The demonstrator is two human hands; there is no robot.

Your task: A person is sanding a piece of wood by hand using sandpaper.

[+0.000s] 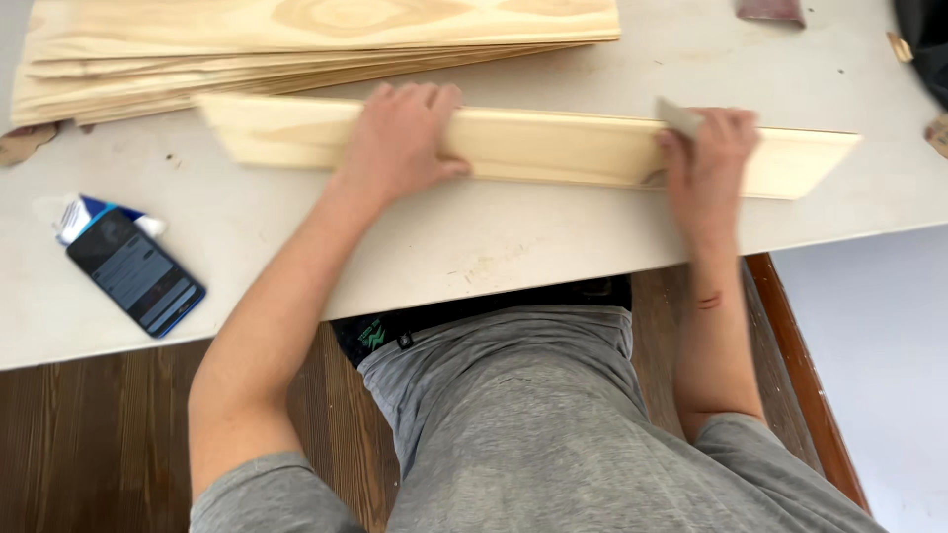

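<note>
Under both hands, a long pale wooden moulding strip (553, 148), lying flat across the white counter (474, 237). Left hand (400, 143) spread wide, palm pressed on the strip. Right hand (709, 158) well along the strip, fingers pinched on a small grey sanding piece (678, 116) against the wood. Just beyond the left hand, a stack of thin wooden boards (296, 44). Far to its left, a dark phone (135, 271).

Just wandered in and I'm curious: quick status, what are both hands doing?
Left hand flat on pale wood moulding, pinning it. Right hand pinching small sanding piece against it. Board stack behind, phone left; nothing in the way.
</note>
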